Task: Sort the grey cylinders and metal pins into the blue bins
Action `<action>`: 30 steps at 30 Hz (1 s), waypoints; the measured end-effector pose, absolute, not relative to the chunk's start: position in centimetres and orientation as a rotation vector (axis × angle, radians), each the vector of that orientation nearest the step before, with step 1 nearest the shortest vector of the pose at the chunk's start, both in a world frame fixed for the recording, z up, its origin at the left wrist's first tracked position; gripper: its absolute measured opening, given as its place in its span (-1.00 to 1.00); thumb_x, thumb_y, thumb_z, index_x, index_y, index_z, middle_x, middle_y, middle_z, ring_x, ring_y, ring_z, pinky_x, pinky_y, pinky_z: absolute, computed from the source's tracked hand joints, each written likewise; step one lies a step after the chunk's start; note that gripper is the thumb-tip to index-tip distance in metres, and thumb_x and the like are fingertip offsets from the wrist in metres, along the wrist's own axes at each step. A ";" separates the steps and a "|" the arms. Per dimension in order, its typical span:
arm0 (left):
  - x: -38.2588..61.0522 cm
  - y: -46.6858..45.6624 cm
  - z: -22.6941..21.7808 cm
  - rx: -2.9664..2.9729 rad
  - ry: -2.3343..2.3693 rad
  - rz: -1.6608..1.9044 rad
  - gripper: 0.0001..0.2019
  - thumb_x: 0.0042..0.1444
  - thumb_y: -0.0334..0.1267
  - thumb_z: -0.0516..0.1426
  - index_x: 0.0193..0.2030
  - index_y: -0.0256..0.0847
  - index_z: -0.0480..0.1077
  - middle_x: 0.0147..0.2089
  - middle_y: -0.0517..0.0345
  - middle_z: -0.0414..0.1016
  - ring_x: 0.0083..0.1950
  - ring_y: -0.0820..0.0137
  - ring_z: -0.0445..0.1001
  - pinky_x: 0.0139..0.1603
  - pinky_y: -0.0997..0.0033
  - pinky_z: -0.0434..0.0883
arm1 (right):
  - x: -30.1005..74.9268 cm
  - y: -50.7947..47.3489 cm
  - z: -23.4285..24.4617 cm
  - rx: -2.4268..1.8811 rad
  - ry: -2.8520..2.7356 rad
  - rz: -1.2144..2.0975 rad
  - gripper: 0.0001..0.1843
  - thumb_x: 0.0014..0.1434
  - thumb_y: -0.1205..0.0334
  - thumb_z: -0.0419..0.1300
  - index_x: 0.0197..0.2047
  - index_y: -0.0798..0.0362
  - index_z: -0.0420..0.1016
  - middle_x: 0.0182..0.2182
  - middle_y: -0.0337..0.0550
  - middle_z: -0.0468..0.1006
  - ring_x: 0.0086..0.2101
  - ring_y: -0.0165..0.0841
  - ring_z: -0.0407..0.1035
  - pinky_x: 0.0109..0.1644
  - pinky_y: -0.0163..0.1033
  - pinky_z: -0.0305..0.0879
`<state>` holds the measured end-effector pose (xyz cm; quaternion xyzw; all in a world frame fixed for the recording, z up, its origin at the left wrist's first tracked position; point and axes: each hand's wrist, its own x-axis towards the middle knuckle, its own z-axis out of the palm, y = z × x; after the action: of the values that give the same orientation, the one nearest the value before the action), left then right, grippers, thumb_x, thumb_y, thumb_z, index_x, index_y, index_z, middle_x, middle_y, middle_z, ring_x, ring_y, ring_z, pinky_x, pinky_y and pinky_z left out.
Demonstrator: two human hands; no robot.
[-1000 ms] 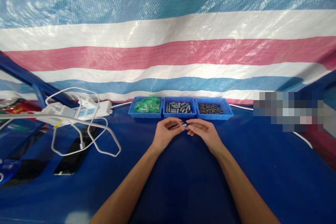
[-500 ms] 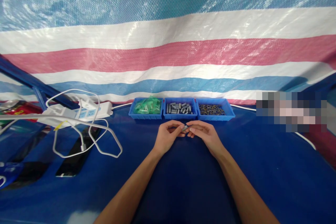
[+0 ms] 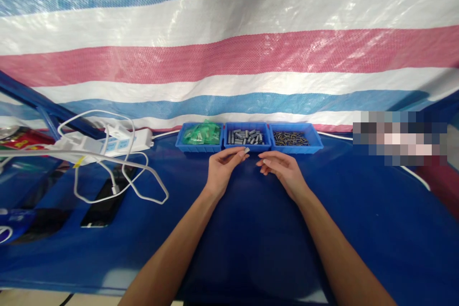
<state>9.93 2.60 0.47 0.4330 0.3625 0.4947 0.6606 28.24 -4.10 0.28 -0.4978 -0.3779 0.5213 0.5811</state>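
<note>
Between thumb and forefinger, my left hand (image 3: 221, 168) pinches a small grey metal cylinder (image 3: 246, 150), one end poking past the fingertips. To its right, my right hand (image 3: 280, 170) hovers a short way off, fingers bent and slightly apart, with nothing visible in them. Behind both hands stand three blue bins. The middle bin (image 3: 247, 148) holds several grey metal cylinders (image 3: 251, 136) like the one in my fingers. Small dark and brassy screw-like pieces (image 3: 290, 138) fill the right bin (image 3: 315, 146). Green plastic packets (image 3: 202, 133) lie in the left bin (image 3: 182, 147).
At the left are a white power strip (image 3: 118, 146) with tangled white cables (image 3: 158, 196), a black phone (image 3: 102, 208), a dark bottle with a blue label (image 3: 21, 224) and a red can (image 3: 25, 137). A striped tarp (image 3: 215, 62) hangs behind the blue table (image 3: 251, 229).
My hands have parted: the right has let go of the cylinder and drawn back to the right, while the left keeps it. The camera view has tilted down a little.
</note>
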 end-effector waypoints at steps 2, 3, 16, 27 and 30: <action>10.1 2.7 1.0 0.953 0.792 1.155 -0.64 -0.04 -0.14 0.49 -0.11 -0.22 0.69 -0.08 -0.03 0.73 -0.03 0.19 0.70 0.23 0.13 0.54 | 28.3 -4.1 0.2 -1.154 -0.899 1.226 -0.70 0.11 0.05 0.43 -0.12 0.02 0.71 -0.29 -0.06 0.73 -0.39 -0.30 0.52 -0.27 -0.18 0.42; 10.1 2.7 1.3 0.937 0.779 1.166 -0.61 -0.04 -0.15 0.49 -0.06 -0.22 0.68 -0.04 -0.03 0.72 0.05 0.17 0.68 0.28 0.11 0.51 | 28.3 -4.1 0.1 -1.152 -0.909 1.227 -0.69 0.11 0.05 0.43 -0.12 0.03 0.71 -0.28 -0.06 0.73 -0.38 -0.30 0.52 -0.26 -0.18 0.43; 9.6 2.6 1.0 1.071 0.721 1.057 -0.65 0.10 -0.12 0.38 -0.01 -0.23 0.62 -0.09 -0.02 0.69 -0.10 0.27 0.68 -0.01 0.32 0.55 | 28.6 -3.8 -0.2 -1.121 -0.915 1.203 -0.70 0.10 0.00 0.45 -0.20 0.02 0.69 -0.32 -0.09 0.72 -0.41 -0.31 0.51 -0.29 -0.20 0.40; 8.0 3.3 -0.1 1.808 1.073 0.932 -0.65 0.27 -0.09 0.18 -0.48 -0.24 0.43 -0.56 0.27 0.35 -0.52 0.51 0.29 -0.45 0.49 0.21 | 28.9 -4.1 -1.0 -1.449 -1.295 0.623 -0.42 0.25 0.05 0.26 -0.60 -0.02 -0.03 -0.62 -0.38 -0.01 -0.55 -0.47 -0.05 -0.41 -0.21 -0.10; 8.3 3.1 -0.2 1.914 1.054 0.886 -0.67 0.29 -0.11 0.16 -0.46 -0.24 0.45 -0.55 0.26 0.38 -0.51 0.50 0.31 -0.44 0.49 0.23 | 28.7 -4.2 -1.1 -1.487 -1.343 0.558 -0.45 0.26 0.12 0.22 -0.59 -0.03 -0.06 -0.61 -0.38 -0.03 -0.55 -0.47 -0.06 -0.40 -0.21 -0.10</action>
<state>8.28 3.09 -0.18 0.7502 0.4130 0.3472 0.3822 28.69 -4.18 -1.10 -0.6167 -0.5567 0.2314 0.5061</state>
